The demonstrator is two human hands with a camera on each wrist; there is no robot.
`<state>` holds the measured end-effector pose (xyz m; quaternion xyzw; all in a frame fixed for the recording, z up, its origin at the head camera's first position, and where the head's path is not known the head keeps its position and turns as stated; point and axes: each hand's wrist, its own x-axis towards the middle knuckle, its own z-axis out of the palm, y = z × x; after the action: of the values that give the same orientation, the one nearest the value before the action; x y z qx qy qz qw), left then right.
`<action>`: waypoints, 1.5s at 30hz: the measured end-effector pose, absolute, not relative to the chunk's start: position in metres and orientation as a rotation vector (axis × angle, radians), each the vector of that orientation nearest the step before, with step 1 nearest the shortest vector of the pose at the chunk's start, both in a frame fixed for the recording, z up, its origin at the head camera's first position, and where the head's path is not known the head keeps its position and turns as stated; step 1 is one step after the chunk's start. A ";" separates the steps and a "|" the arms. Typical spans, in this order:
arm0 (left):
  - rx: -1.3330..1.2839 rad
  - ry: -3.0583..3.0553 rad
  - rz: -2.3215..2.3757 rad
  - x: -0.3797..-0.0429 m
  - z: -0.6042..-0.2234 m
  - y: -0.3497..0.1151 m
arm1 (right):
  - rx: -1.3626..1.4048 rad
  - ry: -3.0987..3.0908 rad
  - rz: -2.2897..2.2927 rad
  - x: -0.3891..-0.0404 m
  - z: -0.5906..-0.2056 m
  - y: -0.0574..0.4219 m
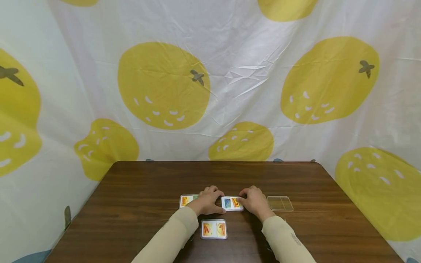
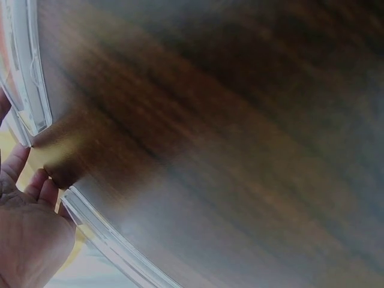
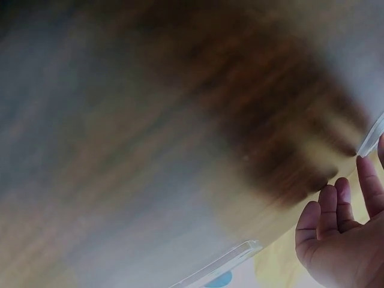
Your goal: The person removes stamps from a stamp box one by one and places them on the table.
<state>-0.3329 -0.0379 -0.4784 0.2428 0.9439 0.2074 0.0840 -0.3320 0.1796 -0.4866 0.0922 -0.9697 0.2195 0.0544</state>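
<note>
A flat clear case with a blue and an orange picture (image 1: 231, 204) lies between both hands near the middle of the table. My left hand (image 1: 208, 201) grips its left end, thumb at the near corner and a finger at the far one. At the right end, the thumb and index finger of my right hand (image 1: 255, 201) hold the edge. The left wrist view catches the case's thick clear side (image 2: 39, 78) beside the left hand (image 2: 30, 228). In the right wrist view a fingertip of the right hand (image 3: 345, 231) meets the case's corner (image 3: 372, 138).
Left of the hands lies another picture case (image 1: 186, 201), partly hidden by the left hand. A third case with two orange pictures (image 1: 213, 229) lies nearer, between the forearms. A transparent tray or lid (image 1: 280, 204) lies to the right on the brown wooden table (image 1: 148, 182).
</note>
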 end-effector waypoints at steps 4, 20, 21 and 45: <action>0.722 2.816 0.613 -0.333 -0.478 -0.037 | 0.275 -2.951 0.651 -0.333 -0.487 0.180; 0.703 2.809 0.614 -0.334 -0.479 -0.037 | 0.267 -2.947 0.648 -0.336 -0.485 0.182; 0.702 2.809 0.614 -0.334 -0.479 -0.037 | 0.272 -2.944 0.642 -0.336 -0.485 0.182; 0.706 2.796 0.628 -0.332 -0.477 -0.039 | 0.179 -2.916 0.943 -0.337 -0.479 0.185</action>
<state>-0.3320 -0.0388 -0.4770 0.2380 0.9431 0.2119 0.0951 -0.3365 0.1849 -0.4789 0.0582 -0.9493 0.3070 0.0356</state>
